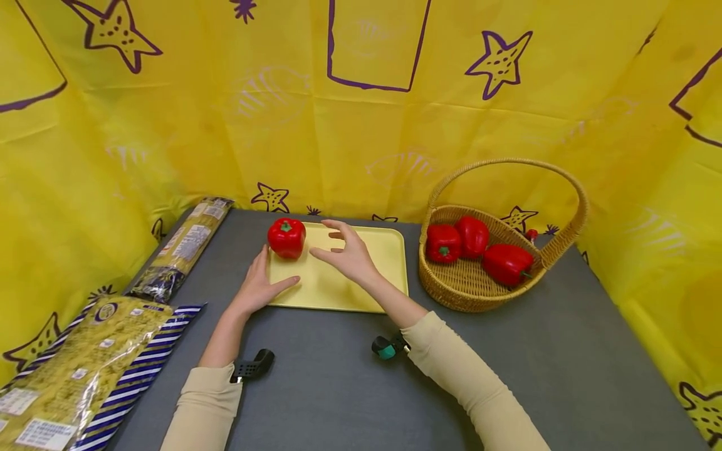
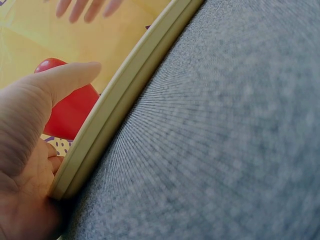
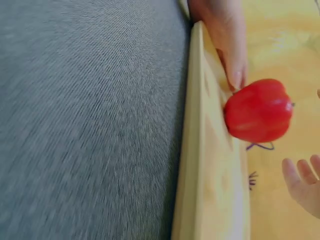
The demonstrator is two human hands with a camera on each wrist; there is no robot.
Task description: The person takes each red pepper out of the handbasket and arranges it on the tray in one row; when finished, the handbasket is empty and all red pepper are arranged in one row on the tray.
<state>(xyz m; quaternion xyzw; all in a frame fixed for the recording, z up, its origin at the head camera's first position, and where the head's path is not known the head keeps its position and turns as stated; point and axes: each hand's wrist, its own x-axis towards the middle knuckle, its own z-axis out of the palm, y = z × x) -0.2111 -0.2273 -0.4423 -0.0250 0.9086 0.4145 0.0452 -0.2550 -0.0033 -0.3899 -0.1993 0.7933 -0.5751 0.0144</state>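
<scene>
A red bell pepper (image 1: pixel 286 238) stands upright, stem up, on the left part of a pale yellow tray (image 1: pixel 361 294). My left hand (image 1: pixel 261 285) lies along the tray's left edge with straight fingers, its thumb reaching over the tray. In the left wrist view, that thumb (image 2: pixel 70 80) partly hides the pepper. Right of the pepper, my right hand (image 1: pixel 351 254) hovers over the tray with spread, slightly bent fingers and nothing in them. A gap separates it from the pepper. The right wrist view catches its fingertips (image 3: pixel 307 172) at the right border.
To the right stands a wicker basket (image 1: pixel 462 300) with a tall handle, holding several red peppers (image 1: pixel 507 263). Two clear-and-blue packages, one long (image 1: pixel 186 244) and one wide (image 1: pixel 96 357), lie along the left of the grey table (image 1: pixel 316 388). A yellow patterned cloth (image 1: pixel 361 138) hangs behind.
</scene>
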